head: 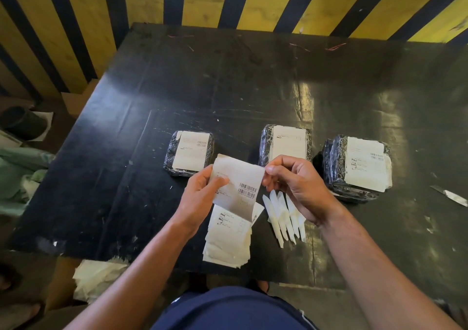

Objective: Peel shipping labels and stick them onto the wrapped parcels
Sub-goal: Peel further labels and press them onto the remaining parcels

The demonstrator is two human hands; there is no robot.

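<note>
A white shipping label with barcodes is held above the black table. My left hand grips its left edge, thumb on the face. My right hand pinches its upper right corner. Below it lies a stack of more labels. Three parcels wrapped in black film stand in a row behind, each with a white label on top: the left parcel, the middle parcel, partly hidden by my right hand, and the right parcel.
Several peeled white backing strips lie to the right of the label stack. A knife blade rests near the table's right edge. Crumpled white paper lies on the floor at the front left. A yellow and black striped wall stands behind.
</note>
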